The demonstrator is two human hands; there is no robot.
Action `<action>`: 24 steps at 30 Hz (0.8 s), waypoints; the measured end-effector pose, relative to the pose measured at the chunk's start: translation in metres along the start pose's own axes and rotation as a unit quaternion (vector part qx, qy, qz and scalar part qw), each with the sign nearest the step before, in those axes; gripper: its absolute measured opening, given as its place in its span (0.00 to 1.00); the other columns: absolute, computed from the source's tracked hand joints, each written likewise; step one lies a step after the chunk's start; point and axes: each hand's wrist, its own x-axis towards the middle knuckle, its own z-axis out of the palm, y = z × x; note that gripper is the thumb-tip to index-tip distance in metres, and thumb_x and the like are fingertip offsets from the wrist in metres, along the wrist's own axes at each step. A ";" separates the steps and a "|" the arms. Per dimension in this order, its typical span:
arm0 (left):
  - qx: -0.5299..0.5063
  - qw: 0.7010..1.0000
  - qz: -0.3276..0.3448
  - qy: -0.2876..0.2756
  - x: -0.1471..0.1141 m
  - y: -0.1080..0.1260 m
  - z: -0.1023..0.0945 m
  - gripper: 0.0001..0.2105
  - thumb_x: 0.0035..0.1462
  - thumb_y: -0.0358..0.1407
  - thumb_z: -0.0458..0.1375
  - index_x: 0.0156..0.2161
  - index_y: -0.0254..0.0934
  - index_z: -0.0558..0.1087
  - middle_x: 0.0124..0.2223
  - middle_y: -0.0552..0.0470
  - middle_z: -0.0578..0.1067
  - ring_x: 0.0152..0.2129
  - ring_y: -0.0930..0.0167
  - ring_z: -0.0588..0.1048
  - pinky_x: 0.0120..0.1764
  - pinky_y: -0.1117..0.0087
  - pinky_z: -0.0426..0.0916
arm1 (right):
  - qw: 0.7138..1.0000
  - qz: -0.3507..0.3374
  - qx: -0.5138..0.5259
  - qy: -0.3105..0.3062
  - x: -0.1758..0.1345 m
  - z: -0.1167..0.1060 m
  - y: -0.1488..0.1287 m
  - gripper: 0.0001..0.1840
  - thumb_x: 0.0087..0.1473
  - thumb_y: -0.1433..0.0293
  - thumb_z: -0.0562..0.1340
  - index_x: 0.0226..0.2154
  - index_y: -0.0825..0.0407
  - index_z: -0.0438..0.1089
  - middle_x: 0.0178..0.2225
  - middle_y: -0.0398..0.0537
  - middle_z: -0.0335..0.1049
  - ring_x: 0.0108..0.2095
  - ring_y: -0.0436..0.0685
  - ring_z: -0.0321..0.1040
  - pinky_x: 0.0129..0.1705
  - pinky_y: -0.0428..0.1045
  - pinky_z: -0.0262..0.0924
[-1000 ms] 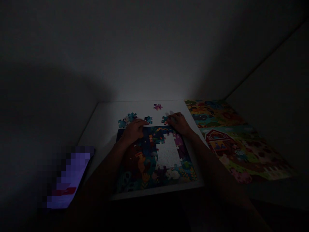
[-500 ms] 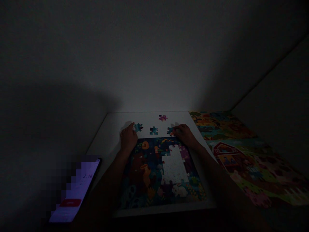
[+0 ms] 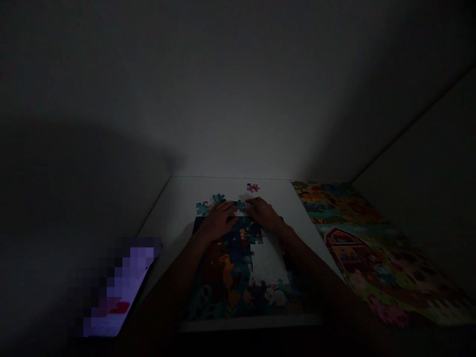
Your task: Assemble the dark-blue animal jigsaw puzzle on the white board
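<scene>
A partly assembled jigsaw puzzle [image 3: 232, 277] with dark forest animals lies on the white table, a white gap in its right half. My left hand [image 3: 220, 220] is open, its fingers stretched flat over the puzzle's top edge. Two teal puzzle pieces, one at the left [image 3: 202, 208] and one beside it [image 3: 217, 198], lie by its fingers. My right hand [image 3: 261, 212] has its fingers bent, tips at the right edge of another teal puzzle piece [image 3: 240, 205] between the hands. Beyond them rests a pink puzzle piece [image 3: 253, 188]. Dim light blurs the fingertips.
A lit phone [image 3: 130, 287] stands at the left, partly pixelated. On the right lie a farm picture [image 3: 386, 272] and another animal picture [image 3: 334, 198]. A pale wall [image 3: 230, 99] rises behind the white table [image 3: 178, 193].
My right hand has moved left towards the middle. The left hand has shifted right and flattened its fingers. Two teal pieces now lie together on the left, with another between my hands.
</scene>
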 end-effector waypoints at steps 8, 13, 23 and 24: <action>-0.017 0.999 0.026 0.026 0.000 0.001 0.000 0.19 0.63 0.38 0.54 0.58 0.39 0.69 0.63 0.44 0.67 0.61 0.63 0.63 0.64 0.54 0.53 | 0.999 0.000 -0.034 0.013 0.013 0.017 0.000 0.18 0.59 0.63 0.62 0.50 0.53 0.71 0.48 0.59 0.68 0.50 0.61 0.67 0.53 0.54 0.60; -0.042 0.999 0.016 0.025 0.003 0.002 -0.002 0.18 0.62 0.37 0.55 0.57 0.41 0.70 0.62 0.48 0.68 0.61 0.64 0.64 0.64 0.55 0.53 | 1.000 0.002 0.015 0.015 0.015 0.016 0.004 0.16 0.55 0.66 0.64 0.45 0.54 0.71 0.46 0.57 0.68 0.50 0.62 0.65 0.53 0.55 0.59; -0.057 0.996 0.024 0.067 0.005 0.001 -0.010 0.12 0.63 0.33 0.51 0.45 0.37 0.75 0.48 0.45 0.77 0.50 0.64 0.73 0.57 0.59 0.64 | 0.985 0.052 0.154 0.066 0.002 -0.002 -0.011 0.11 0.50 0.64 0.61 0.37 0.49 0.62 0.30 0.41 0.66 0.31 0.54 0.63 0.35 0.48 0.56; -0.052 0.996 0.028 0.069 0.004 0.001 -0.011 0.11 0.63 0.32 0.51 0.43 0.37 0.76 0.47 0.46 0.77 0.49 0.64 0.73 0.57 0.59 0.64 | 0.982 0.050 0.162 0.077 -0.003 -0.007 -0.012 0.10 0.50 0.64 0.60 0.36 0.49 0.61 0.29 0.40 0.65 0.30 0.53 0.63 0.34 0.48 0.55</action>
